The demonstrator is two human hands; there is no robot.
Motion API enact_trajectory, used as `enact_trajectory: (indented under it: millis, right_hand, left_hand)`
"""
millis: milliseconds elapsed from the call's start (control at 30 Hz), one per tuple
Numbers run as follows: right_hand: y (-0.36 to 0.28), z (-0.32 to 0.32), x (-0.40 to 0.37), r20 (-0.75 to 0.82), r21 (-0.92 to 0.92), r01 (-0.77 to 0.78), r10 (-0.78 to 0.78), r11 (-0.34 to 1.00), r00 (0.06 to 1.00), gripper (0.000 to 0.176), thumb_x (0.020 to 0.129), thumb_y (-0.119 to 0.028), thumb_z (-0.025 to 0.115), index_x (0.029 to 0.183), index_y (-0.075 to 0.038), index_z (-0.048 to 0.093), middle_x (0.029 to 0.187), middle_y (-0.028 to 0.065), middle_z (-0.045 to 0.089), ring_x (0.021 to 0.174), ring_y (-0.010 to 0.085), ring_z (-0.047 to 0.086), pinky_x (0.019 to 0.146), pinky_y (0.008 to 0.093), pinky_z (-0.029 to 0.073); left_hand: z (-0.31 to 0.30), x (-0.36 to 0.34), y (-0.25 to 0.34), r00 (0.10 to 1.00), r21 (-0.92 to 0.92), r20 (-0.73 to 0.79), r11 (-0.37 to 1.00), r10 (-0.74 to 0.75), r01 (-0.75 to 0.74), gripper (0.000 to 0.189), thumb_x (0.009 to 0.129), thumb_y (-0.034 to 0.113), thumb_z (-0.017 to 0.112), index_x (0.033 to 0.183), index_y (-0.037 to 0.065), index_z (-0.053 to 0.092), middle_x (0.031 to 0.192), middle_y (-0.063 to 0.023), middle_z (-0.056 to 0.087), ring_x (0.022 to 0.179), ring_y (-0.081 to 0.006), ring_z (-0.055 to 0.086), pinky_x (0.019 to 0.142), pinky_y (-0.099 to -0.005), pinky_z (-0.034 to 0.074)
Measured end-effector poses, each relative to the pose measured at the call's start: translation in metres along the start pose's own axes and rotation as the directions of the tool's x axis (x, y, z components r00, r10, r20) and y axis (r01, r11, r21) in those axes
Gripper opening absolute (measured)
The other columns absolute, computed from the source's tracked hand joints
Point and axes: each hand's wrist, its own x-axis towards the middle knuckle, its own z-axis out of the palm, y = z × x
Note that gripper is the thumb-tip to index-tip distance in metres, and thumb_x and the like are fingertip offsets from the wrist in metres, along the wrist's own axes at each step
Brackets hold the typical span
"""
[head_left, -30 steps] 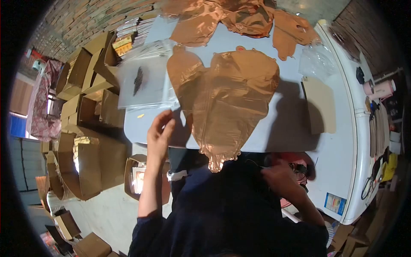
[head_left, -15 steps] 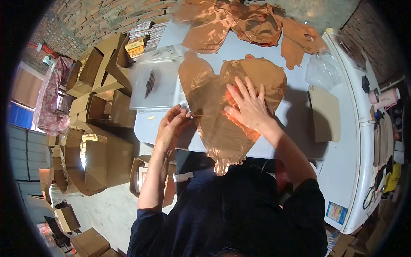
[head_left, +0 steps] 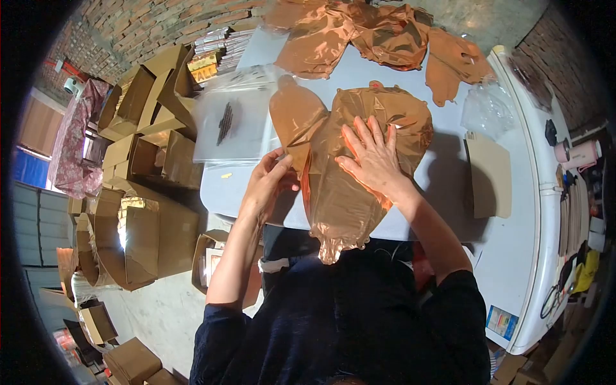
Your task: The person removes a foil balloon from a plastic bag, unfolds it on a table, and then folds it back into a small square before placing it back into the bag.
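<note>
A flat, copper-coloured foil balloon (head_left: 350, 192) lies in front of me, its crinkled, narrow end over the table's near edge. My right hand (head_left: 374, 160) rests on its right half, palm down with the fingers spread. At the left edge, my left hand (head_left: 269, 181) pinches the foil between thumb and fingertips. A crease runs down the foil beside that hand, and the left lobe stands apart from the middle. Clear plastic bags (head_left: 234, 122) lie just beyond my left hand, with a dark printed mark on them.
More copper foil balloons (head_left: 391, 38) are heaped at the table's far side. To the right lie a crumpled clear bag (head_left: 487, 106) and a cardboard sheet (head_left: 489, 176). Open cardboard boxes (head_left: 163, 224) crowd the left. A white appliance-like surface (head_left: 507, 256) borders the right.
My left hand has moved slightly up and right onto the foil's edge. The left side of the balloon has folded inward and creased. My right hand stays nearly in place.
</note>
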Motion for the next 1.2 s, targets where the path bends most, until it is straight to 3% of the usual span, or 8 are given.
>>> enact_trajectory:
  millis: [433, 567, 600, 833, 900, 1033, 1133, 1200]
  right_hand:
    - [-0.001, -0.003, -0.001, -0.032, 0.012, 0.009, -0.008, 1.0, 0.999, 0.082, 0.1, -0.063, 0.052, 0.163, -0.013, 0.034, 0.17, 0.0148, 0.026, 0.159, 0.0385, 0.015, 0.122, 0.0715, 0.004]
    - [-0.003, -0.005, -0.001, -0.014, 0.007, -0.011, 0.011, 1.0, 1.0, 0.083, 0.1, -0.062, 0.053, 0.163, -0.012, 0.033, 0.171, 0.0142, 0.024, 0.16, 0.0378, 0.013, 0.122, 0.0712, 0.004]
    - [-0.003, -0.004, -0.001, -0.02, 0.012, -0.009, 0.009, 1.0, 1.0, 0.083, 0.099, -0.062, 0.054, 0.163, -0.013, 0.033, 0.171, 0.014, 0.024, 0.16, 0.0377, 0.012, 0.122, 0.0713, 0.004]
    - [-0.001, -0.003, 0.0, -0.005, 0.05, -0.002, 0.002, 0.999, 1.0, 0.083, 0.096, -0.059, 0.059, 0.161, -0.011, 0.038, 0.17, 0.0163, 0.025, 0.16, 0.0394, 0.007, 0.121, 0.0739, -0.002]
    - [0.0, -0.001, 0.002, 0.017, 0.003, -0.014, 0.014, 1.0, 1.0, 0.082, 0.095, -0.059, 0.059, 0.16, -0.012, 0.039, 0.169, 0.0162, 0.027, 0.16, 0.0394, 0.01, 0.121, 0.0743, -0.001]
    - [-0.002, -0.017, 0.004, 0.025, 0.188, -0.03, 0.026, 0.982, 0.999, 0.078, 0.093, -0.059, 0.059, 0.155, -0.013, 0.047, 0.166, 0.0164, 0.031, 0.158, 0.0405, 0.016, 0.121, 0.075, -0.001]
    - [-0.003, -0.009, 0.007, 0.156, 0.017, -0.076, 0.073, 0.997, 0.985, 0.077, 0.091, -0.049, 0.059, 0.157, -0.011, 0.045, 0.165, 0.0178, 0.033, 0.157, 0.0419, 0.018, 0.122, 0.0749, -0.003]
    - [-0.005, -0.014, 0.006, 0.232, -0.083, -0.069, 0.087, 0.994, 0.969, 0.078, 0.091, -0.044, 0.059, 0.159, -0.011, 0.04, 0.166, 0.0184, 0.03, 0.158, 0.0415, 0.015, 0.121, 0.0753, -0.004]
  left_hand:
    - [0.028, 0.032, 0.008, 0.94, 0.364, -0.095, 0.89, 0.327, -0.273, 0.011, 0.104, 0.016, 0.066, 0.1, 0.006, 0.062, 0.085, 0.0062, 0.058, 0.074, -0.0036, 0.049, 0.064, -0.0233, 0.041]
    - [0.042, 0.032, -0.001, 0.88, 0.421, 0.047, 0.79, 0.472, -0.446, 0.014, 0.104, 0.013, 0.064, 0.106, 0.0, 0.06, 0.096, -0.0042, 0.065, 0.086, -0.0108, 0.062, 0.078, -0.0262, 0.053]
    - [0.044, 0.039, -0.006, 0.847, 0.368, 0.094, 0.772, 0.523, -0.518, 0.024, 0.103, 0.014, 0.065, 0.121, -0.001, 0.057, 0.112, -0.0073, 0.063, 0.104, -0.0147, 0.063, 0.092, -0.0298, 0.052]
    - [0.063, 0.051, -0.004, 0.916, 0.086, 0.228, 0.93, 0.331, -0.357, 0.068, 0.101, 0.019, 0.067, 0.156, 0.0, 0.033, 0.151, -0.0149, 0.048, 0.14, -0.0216, 0.045, 0.117, -0.037, 0.038]
    - [0.073, 0.054, -0.013, 0.833, 0.137, 0.332, 0.851, 0.442, -0.506, 0.073, 0.099, 0.015, 0.068, 0.159, 0.001, 0.03, 0.159, -0.0167, 0.041, 0.148, -0.0239, 0.038, 0.122, -0.0383, 0.032]
    - [0.078, 0.05, -0.008, 0.69, 0.413, 0.672, 0.636, 0.269, -0.651, 0.069, 0.101, 0.029, 0.067, 0.16, 0.007, 0.038, 0.167, -0.0139, 0.034, 0.156, -0.0261, 0.027, 0.127, -0.0415, 0.025]
    - [0.073, 0.061, -0.011, 0.769, 0.375, 0.551, 0.728, 0.323, -0.574, 0.055, 0.106, 0.026, 0.058, 0.156, 0.006, 0.044, 0.162, -0.0171, 0.043, 0.154, -0.0318, 0.034, 0.126, -0.0435, 0.029]
    - [0.067, 0.068, -0.008, 0.789, 0.537, 0.462, 0.58, 0.406, -0.613, 0.05, 0.105, 0.021, 0.059, 0.152, 0.006, 0.049, 0.155, -0.0188, 0.049, 0.148, -0.0372, 0.041, 0.124, -0.0437, 0.033]
